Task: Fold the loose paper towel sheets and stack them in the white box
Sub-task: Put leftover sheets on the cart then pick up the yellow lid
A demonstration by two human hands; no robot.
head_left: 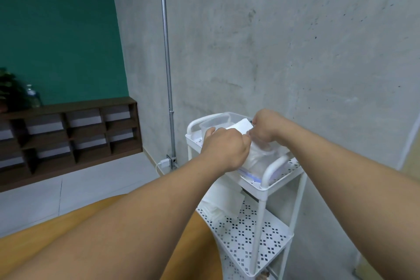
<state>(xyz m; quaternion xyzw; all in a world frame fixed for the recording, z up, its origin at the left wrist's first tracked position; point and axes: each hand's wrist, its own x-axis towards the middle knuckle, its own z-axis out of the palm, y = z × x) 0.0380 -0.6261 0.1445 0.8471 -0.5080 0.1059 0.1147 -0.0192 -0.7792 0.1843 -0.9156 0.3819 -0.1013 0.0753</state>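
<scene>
- Hands, two, both bare, raised over the top tray of a cart. The left hand has its fingers curled and its thumb forward, gripping the near edge of a white folded paper towel sheet. The right hand has its fingers curled down onto the far right corner of the same sheet.
- Paper towel sheet in hand, one, flat and white, held between the two hands above the tray.
- White plastic box, one, translucent-sided with a rounded rim, standing at the far end of the top tray just behind the held sheet. Its contents cannot be made out.
- Clear crinkled plastic bag, one, lying on the top tray under the hands, with a blue-trimmed edge at its near end.
- Loose white paper towels, a heap on the middle tray; count cannot be told.
- White metal trolley cart, one, with perforated trays; three tiers show, the lowest only in part.
- Dark brown wooden cubby shelf, one, against the green wall.
- Clear plastic bottle, one, atop the shelf.
- Grey metal conduit pipe, one, running down the concrete wall.
</scene>
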